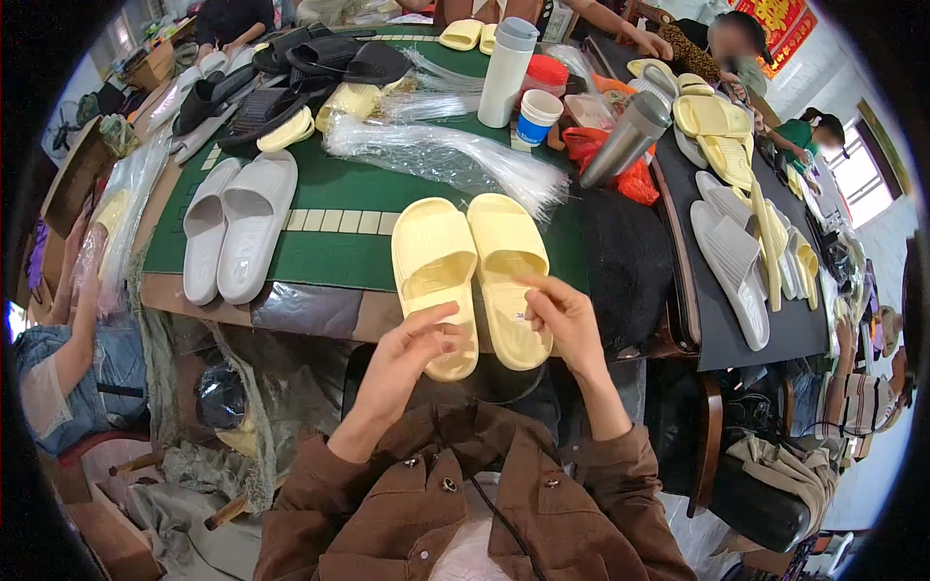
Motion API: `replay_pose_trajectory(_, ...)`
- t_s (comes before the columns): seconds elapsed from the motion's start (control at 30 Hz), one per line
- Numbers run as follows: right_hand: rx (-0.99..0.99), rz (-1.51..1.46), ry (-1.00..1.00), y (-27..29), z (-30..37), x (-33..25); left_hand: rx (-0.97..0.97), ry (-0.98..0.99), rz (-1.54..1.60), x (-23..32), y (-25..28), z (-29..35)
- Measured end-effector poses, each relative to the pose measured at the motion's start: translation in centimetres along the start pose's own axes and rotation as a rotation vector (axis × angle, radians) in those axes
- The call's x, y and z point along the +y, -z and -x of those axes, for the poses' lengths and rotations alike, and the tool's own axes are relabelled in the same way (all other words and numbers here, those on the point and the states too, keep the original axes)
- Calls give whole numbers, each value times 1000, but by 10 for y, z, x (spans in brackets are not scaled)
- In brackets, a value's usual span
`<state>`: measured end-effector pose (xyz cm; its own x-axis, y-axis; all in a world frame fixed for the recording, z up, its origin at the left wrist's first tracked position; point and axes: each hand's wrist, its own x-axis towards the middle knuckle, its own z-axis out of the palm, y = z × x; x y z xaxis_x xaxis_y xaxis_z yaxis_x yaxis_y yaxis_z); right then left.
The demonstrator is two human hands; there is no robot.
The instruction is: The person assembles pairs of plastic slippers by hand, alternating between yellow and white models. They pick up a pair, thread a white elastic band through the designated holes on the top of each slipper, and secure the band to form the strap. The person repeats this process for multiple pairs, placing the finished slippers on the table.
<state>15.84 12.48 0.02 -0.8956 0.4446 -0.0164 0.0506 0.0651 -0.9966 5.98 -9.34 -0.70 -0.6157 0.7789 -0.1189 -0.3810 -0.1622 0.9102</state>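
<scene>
Two pale yellow slide slippers [511, 329] lie side by side at the table's near edge, toes pointing away from me and heels toward me. My left hand [407, 353] is over the heel half of the left slipper, fingers loosely bent and apart, with nothing seen in them. Over the right slipper's footbed is my right hand [565, 320]. Its index finger reaches across and its thumb is bent below, a small gap between the tips. A small purplish mark shows on that footbed.
Grey slippers [257, 228] lie left on the green mat [334, 257]. Clear plastic bags [436, 155], a white bottle [507, 73], a paper cup [538, 118] and a steel tumbler [625, 140] stand or lie beyond. More slippers [728, 261] cover the right table; people sit around.
</scene>
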Motion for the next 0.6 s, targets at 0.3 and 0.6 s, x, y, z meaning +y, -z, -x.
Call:
replay_pose_trajectory(0.3, 69, 254, -7, -2, -5, 1, 14, 81, 354, 5, 4, -21)
replay_pose_trajectory(0.6, 45, 829, 515, -12, -41, 22, 97, -25, -123, 4, 6, -47)
